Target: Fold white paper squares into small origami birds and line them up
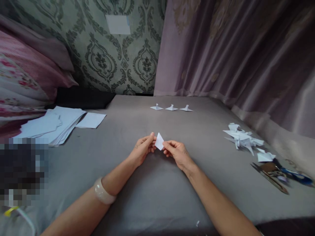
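Note:
A small kite-shaped piece of folded white paper (159, 141) is held up over the middle of the grey table. My left hand (144, 148) pinches its left edge, thumb on top. On the lower right edge, my right hand (176, 152) grips it between thumb and fingers. Beyond my hands, three folded paper birds (171, 107) stand in a row near the far side of the table. A bangle circles my left forearm.
Stacks of white paper (55, 123) and a smaller paper pile (91, 120) lie at left. A heap of folded paper pieces (243, 136) is at right, with scissors (269, 178) and a blue-handled tool (297, 176) nearer me. A paper scrap (198, 223) lies near the front edge.

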A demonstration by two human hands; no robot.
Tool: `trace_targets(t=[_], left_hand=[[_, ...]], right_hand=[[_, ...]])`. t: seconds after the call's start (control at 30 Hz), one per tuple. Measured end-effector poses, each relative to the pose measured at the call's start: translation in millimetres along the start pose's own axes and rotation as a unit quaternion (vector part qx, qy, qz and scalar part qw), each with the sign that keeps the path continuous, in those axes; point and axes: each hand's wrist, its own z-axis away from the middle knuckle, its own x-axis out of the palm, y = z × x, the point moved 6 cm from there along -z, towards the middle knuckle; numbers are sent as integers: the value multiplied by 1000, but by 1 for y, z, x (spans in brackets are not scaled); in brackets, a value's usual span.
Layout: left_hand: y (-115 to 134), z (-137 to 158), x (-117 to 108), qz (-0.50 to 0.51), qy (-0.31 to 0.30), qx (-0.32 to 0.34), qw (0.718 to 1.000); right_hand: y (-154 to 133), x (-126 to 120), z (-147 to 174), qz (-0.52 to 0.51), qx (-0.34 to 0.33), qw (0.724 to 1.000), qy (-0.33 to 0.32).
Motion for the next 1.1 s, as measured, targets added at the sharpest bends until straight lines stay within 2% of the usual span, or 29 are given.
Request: trace_targets(t=[0.23,0.6,0.7,0.87,1.0,1.1], left_hand=[[12,5,-1,-119,20,54,991],[21,8,0,-158,23,115,981],[19,6,0,-142,14,109,984],[15,6,4,-105,-16,96,990],[16,8,7,-75,-33,95,992],[17,8,7,-63,-33,94,993]], right_hand=[[-7,-3,-2,40,-67,997,13],[-16,-6,0,113,-158,980,41],[-27,-4,7,154,-241,956,72],[-44,5,25,253,-382,884,89],[-45,8,31,319,-433,838,90],[-44,10,32,345,-445,822,82]])
